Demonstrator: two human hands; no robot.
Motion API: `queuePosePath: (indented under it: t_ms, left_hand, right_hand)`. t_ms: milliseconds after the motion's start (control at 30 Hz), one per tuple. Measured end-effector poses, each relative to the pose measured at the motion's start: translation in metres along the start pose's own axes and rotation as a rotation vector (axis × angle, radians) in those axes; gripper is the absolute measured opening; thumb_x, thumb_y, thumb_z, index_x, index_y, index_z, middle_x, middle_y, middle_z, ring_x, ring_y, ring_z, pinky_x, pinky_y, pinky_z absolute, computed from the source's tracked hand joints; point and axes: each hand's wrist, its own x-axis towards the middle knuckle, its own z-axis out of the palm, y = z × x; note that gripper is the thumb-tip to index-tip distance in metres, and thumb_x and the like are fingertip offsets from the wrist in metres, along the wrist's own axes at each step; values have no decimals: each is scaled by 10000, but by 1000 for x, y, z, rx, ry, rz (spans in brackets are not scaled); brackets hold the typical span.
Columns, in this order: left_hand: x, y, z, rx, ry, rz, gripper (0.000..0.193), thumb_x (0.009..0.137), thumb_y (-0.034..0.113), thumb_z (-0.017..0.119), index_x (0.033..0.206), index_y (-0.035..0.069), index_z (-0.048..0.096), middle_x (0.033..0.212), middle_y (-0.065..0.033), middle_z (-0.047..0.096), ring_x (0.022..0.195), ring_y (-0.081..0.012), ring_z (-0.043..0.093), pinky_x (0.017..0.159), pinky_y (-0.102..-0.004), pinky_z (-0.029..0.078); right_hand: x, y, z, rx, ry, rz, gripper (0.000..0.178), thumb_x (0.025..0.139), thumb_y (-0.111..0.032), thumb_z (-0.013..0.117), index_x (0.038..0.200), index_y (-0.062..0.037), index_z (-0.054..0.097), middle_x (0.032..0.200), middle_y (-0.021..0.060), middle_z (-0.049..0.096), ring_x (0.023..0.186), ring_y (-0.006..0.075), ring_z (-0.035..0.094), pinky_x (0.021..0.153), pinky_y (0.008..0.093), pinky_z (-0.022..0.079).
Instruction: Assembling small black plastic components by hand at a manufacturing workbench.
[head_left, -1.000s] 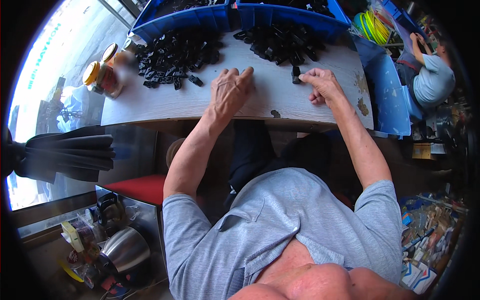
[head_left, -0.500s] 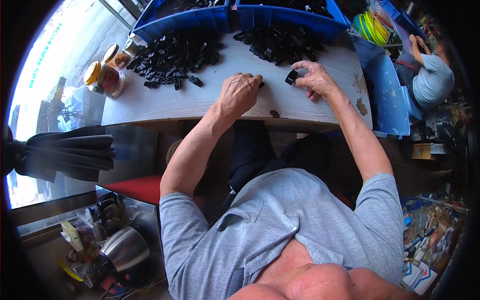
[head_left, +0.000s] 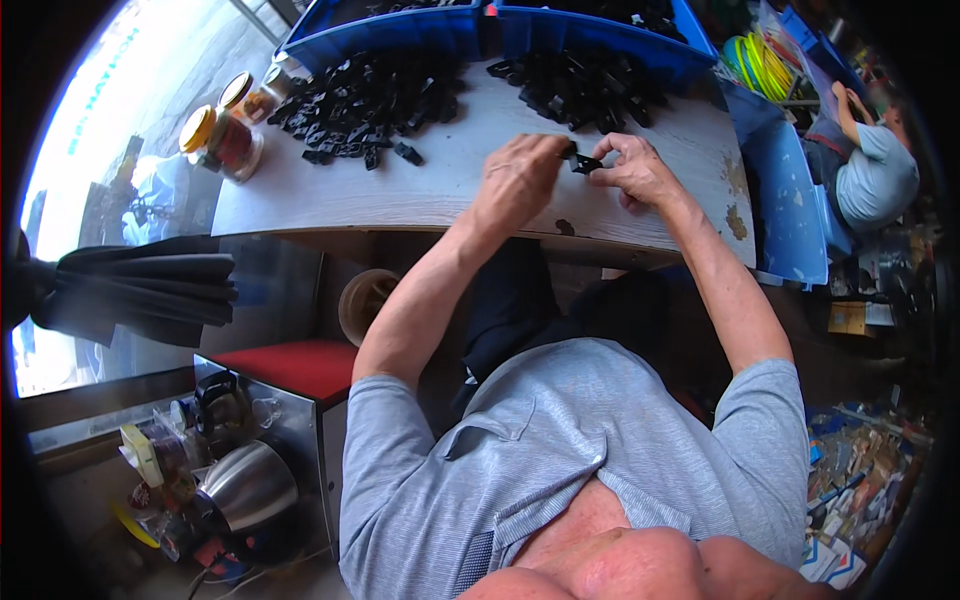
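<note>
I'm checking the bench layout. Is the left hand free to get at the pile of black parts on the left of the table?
Probably yes. The pile of black parts lies open on the table, nothing between it and the left hand. But that hand is pinching a small black part together with the right hand.

Small black plastic part [head_left: 583,162], angular and dark, held above the pale wooden bench [head_left: 440,190], pinched between the fingers of the left hand [head_left: 520,180] and the right hand [head_left: 632,170]. Its finer shape is too small to tell.
</note>
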Motion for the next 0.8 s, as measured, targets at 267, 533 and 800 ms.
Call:
queuePosePath:
  t_ms: [267,533,800]
  left_hand:
    - [11,9,20,20,-205,106,272,921,46,638,1183,64,712,1123,-129,733,1018,-315,703,884,-395,572]
    - [-1,18,24,174,-249,84,439,928,99,637,1366,121,620,1300,-105,667,1234,-344,608,1055,-462,477]
    - [-8,23,29,260,-273,50,615,924,79,597,1520,182,484,1395,-106,607,1354,-389,504,1119,-543,390]
  right_hand:
    - [-2,-5,5,12,15,29,276,831,-79,710,1102,-65,658,624,31,574,452,127,537,385,293,430]
    - [0,4,5,8,55,5,255,814,-47,677,1068,-65,671,628,42,597,439,137,547,391,291,453]
    - [-2,6,9,14,63,-29,220,835,-76,690,1052,-69,657,584,13,547,420,116,514,370,275,391]
